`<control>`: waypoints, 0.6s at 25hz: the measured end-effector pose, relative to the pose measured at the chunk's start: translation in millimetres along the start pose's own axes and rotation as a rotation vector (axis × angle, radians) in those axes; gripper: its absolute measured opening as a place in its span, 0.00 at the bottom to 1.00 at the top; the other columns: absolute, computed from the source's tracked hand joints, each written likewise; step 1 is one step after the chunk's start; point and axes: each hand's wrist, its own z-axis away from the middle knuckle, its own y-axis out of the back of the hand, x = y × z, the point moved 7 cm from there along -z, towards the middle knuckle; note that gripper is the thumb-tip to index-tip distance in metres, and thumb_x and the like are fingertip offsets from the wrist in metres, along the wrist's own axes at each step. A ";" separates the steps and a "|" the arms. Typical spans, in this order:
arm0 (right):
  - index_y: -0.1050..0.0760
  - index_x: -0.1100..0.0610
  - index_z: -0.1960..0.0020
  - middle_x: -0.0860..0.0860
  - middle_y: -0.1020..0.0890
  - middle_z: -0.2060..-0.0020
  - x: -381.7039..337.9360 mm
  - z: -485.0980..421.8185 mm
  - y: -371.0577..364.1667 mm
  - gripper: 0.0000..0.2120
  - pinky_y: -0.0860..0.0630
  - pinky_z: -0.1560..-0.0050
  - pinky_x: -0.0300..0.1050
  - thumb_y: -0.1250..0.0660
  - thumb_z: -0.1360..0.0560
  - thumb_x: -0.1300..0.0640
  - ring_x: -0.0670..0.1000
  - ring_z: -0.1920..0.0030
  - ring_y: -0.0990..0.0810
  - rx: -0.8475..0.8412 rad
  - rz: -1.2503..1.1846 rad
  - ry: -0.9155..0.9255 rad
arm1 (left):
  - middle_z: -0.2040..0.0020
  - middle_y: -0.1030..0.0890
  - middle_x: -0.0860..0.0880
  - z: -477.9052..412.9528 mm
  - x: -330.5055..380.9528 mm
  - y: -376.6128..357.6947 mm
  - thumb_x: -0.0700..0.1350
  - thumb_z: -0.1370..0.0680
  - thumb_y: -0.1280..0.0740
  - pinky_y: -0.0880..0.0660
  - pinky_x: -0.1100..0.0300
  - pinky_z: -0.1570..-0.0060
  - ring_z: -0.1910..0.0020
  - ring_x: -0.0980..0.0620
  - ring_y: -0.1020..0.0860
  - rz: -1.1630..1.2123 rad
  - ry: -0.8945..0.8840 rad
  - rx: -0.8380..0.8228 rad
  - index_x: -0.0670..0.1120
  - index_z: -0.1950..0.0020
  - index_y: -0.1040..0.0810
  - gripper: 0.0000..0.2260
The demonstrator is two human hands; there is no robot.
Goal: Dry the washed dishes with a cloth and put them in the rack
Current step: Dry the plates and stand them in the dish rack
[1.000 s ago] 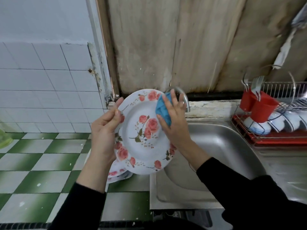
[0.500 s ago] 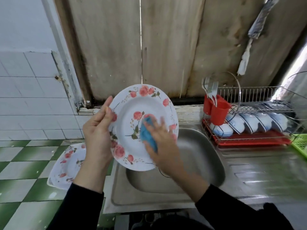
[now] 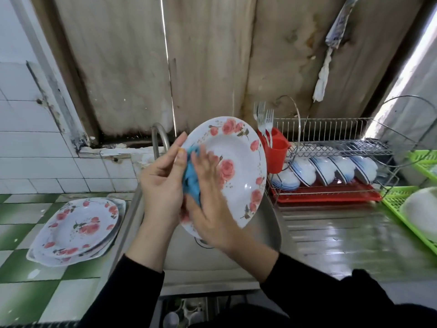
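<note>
A white plate with pink roses [image 3: 236,171] stands tilted above the sink, face toward me. My left hand [image 3: 160,183] grips its left rim, thumb on the front. My right hand [image 3: 208,197] presses a blue cloth [image 3: 192,183] against the plate's left side with fingers spread. The wire dish rack [image 3: 331,147] with a red tray stands to the right and holds several blue-rimmed bowls [image 3: 326,171]. A stack of matching rose plates [image 3: 75,228] lies on the tiled counter at the left.
A red cutlery cup [image 3: 275,152] with forks hangs on the rack's left end. The steel sink [image 3: 269,223] and tap [image 3: 159,138] lie below and behind the plate. A green basket [image 3: 411,209] holding a white dish is at the far right.
The view has swung right. The plate has tipped to the right, and my right hand with the cloth has slid from the plate's middle to its left side, close to my left hand.
</note>
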 end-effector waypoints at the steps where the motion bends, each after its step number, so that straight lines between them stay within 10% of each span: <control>1: 0.52 0.57 0.22 0.48 0.53 0.21 5.0 15.9 -0.7 0.29 0.58 0.22 0.55 0.44 0.18 0.55 0.53 0.21 0.58 -0.077 0.036 0.004 | 0.57 0.16 0.63 2.3 -1.0 -0.1 0.36 0.21 0.37 0.25 0.72 0.55 0.54 0.66 0.19 0.000 -0.018 0.034 0.45 0.35 0.26 0.15; 9: 0.44 0.48 0.23 0.45 0.60 0.22 114.2 48.6 79.9 0.28 0.52 0.24 0.61 0.43 0.21 0.46 0.49 0.23 0.64 0.098 0.308 -0.381 | 0.62 0.18 0.66 10.5 -23.4 2.8 0.37 0.21 0.36 0.23 0.71 0.55 0.57 0.69 0.20 0.006 0.015 0.189 0.33 0.34 0.27 0.16; 15: 0.41 0.43 0.23 0.48 0.24 0.38 128.3 60.0 141.9 0.30 0.26 0.36 0.41 0.36 0.21 0.60 0.38 0.41 0.25 0.374 -0.105 -0.650 | 0.65 0.19 0.68 7.5 -42.7 18.1 0.39 0.19 0.37 0.24 0.72 0.60 0.60 0.69 0.20 0.152 0.099 0.363 0.35 0.33 0.26 0.15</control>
